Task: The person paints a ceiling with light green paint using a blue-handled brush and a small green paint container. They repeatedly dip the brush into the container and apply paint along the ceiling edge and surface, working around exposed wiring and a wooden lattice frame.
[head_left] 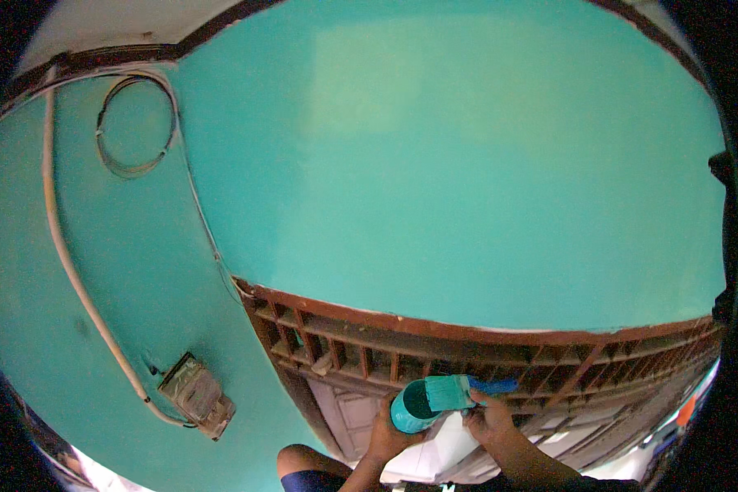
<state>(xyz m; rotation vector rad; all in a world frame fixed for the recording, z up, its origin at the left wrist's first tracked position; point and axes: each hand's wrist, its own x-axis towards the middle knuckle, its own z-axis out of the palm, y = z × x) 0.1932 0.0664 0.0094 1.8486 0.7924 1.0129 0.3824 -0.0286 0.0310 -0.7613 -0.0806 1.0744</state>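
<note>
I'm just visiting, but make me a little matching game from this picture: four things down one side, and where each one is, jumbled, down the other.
Things
1. Paint cup
2. Paintbrush
3. Coiled cable
4. Dusty box

Places
A. Beside the lower end of the pale pipe
B. In the right hand
C. High on the teal wall at the left
D. In the left hand

Right pairs: 1-D, 2-B, 3-C, 4-A
</note>
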